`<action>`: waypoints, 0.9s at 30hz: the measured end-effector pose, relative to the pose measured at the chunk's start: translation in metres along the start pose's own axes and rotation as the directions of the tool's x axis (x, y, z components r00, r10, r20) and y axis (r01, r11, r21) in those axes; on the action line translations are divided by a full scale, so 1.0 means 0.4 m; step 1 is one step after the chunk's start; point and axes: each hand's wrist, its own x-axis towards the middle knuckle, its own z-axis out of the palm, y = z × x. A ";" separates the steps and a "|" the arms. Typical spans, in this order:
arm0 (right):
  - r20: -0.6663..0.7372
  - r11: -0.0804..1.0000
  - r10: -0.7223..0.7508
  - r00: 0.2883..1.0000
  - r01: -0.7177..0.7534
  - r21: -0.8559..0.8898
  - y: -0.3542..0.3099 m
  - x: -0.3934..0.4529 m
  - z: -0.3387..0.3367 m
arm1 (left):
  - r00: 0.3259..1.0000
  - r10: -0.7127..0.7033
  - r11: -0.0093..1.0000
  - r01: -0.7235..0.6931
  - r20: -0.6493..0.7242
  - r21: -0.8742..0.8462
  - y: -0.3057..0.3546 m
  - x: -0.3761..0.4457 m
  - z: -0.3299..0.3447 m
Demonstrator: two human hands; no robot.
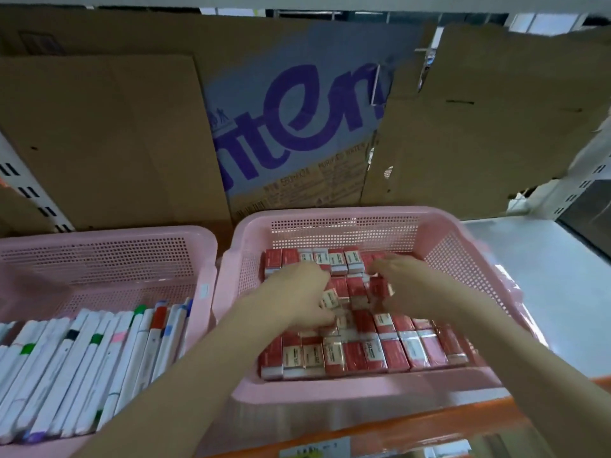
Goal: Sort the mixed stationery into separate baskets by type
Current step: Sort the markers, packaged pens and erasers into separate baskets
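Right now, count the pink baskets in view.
2. One basket sits on the left, holding markers; the other basket sits on the right, holding erasers. More may lie outside the picture.

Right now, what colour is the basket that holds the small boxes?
Pink. The basket shows best in the head view, the only one.

I see pink basket (pixel 380 226): perforated plastic, smooth. Erasers (pixel 363 355): glossy film over paper sleeves. Markers (pixel 82 358): smooth white plastic. Cardboard (pixel 115 137): matt, brown. Shelf edge (pixel 463 414): orange painted metal.
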 end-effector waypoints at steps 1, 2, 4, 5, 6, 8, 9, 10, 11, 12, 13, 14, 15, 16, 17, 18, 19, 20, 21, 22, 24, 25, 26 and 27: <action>-0.041 0.999 0.034 0.999 -0.033 0.010 0.025 -0.007 -0.012 | 0.999 0.030 1.000 -0.030 -0.045 0.002 0.006 0.013 -0.007; -0.086 0.998 0.066 0.994 -0.064 0.025 0.047 -0.017 -0.022 | 0.994 0.057 0.998 -0.058 -0.094 -0.008 0.014 0.031 -0.012; -0.160 0.989 0.137 0.978 -0.127 0.071 0.085 -0.034 -0.032 | 0.979 0.085 0.995 -0.092 -0.186 -0.031 0.043 0.079 -0.021; -0.191 0.985 0.167 0.967 -0.154 0.083 0.101 -0.038 -0.031 | 0.969 0.093 0.995 -0.099 -0.227 -0.017 0.061 0.107 -0.024; -0.207 0.981 0.189 0.960 -0.174 0.088 0.114 -0.038 -0.026 | 0.958 0.103 0.994 -0.105 -0.268 0.009 0.077 0.135 -0.024; -0.198 0.977 0.205 0.959 -0.186 0.108 0.130 -0.035 -0.013 | 0.943 0.119 0.993 -0.107 -0.311 0.058 0.099 0.192 -0.015; -0.185 0.976 0.201 0.962 -0.182 0.116 0.135 -0.030 -0.005 | 0.944 0.119 0.992 -0.101 -0.308 0.075 0.104 0.214 -0.008; -0.175 0.977 0.195 0.965 -0.175 0.124 0.138 -0.025 0.000 | 0.950 0.115 0.992 -0.094 -0.289 0.087 0.106 0.232 0.002; -0.171 0.977 0.189 0.967 -0.168 0.129 0.141 -0.020 0.005 | 0.958 0.112 0.992 -0.090 -0.266 0.091 0.107 0.242 0.011; -0.173 0.979 0.178 0.969 -0.158 0.127 0.143 -0.013 0.006 | 0.964 0.105 0.992 -0.086 -0.246 0.088 0.107 0.246 0.019; -0.177 0.982 0.165 0.970 -0.145 0.118 0.143 -0.005 0.007 | 0.966 0.099 0.993 -0.082 -0.240 0.084 0.107 0.247 0.027; -0.181 0.985 0.152 0.972 -0.133 0.111 0.143 0.004 0.008 | 0.968 0.090 0.994 -0.073 -0.236 0.081 0.105 0.246 0.033; -0.185 0.986 0.144 0.972 -0.126 0.105 0.143 0.016 0.007 | 0.968 0.073 0.996 -0.057 -0.239 0.073 0.103 0.243 0.037; -0.184 0.987 0.142 0.972 -0.126 0.099 0.142 0.028 0.007 | 0.971 0.043 0.998 -0.029 -0.235 0.064 0.099 0.239 0.039; -0.179 0.987 0.147 0.973 -0.132 0.096 0.140 0.041 0.006 | 0.974 0.018 0.998 -0.003 -0.227 0.066 0.093 0.234 0.040; -0.174 0.986 0.154 0.973 -0.140 0.093 0.137 0.053 0.005 | 0.977 0.006 0.996 0.012 -0.213 0.084 0.089 0.227 0.038; -0.167 0.985 0.161 0.973 -0.148 0.087 0.135 0.066 0.004 | 0.979 0.006 0.994 0.016 -0.203 0.106 0.086 0.221 0.035; -0.167 0.986 0.161 0.973 -0.149 0.079 0.132 0.076 0.004 | 0.980 0.010 0.994 0.013 -0.197 0.113 0.084 0.213 0.033; -0.167 0.987 0.152 0.974 -0.142 0.070 0.129 0.086 0.004 | 0.981 0.015 0.995 0.005 -0.194 0.103 0.084 0.206 0.031; -0.168 0.990 0.137 0.976 -0.129 0.062 0.127 0.094 0.005 | 0.980 0.022 0.997 -0.007 -0.196 0.079 0.083 0.199 0.030; -0.157 0.993 0.113 0.981 -0.106 0.052 0.124 0.102 0.005 | 0.980 0.022 0.999 -0.017 -0.198 0.029 0.079 0.184 0.026; -0.150 0.993 0.110 0.983 -0.103 0.054 0.124 0.102 0.004 | 0.982 0.016 1.000 -0.013 -0.189 0.017 0.074 0.175 0.022; -0.145 0.993 0.111 0.983 -0.103 0.060 0.125 0.100 0.003 | 0.985 0.006 1.000 -0.003 -0.174 0.018 0.066 0.168 0.021; -0.145 0.992 0.112 0.983 -0.102 0.069 0.127 0.097 0.003 | 0.987 -0.008 1.000 0.012 -0.161 0.025 0.056 0.161 0.019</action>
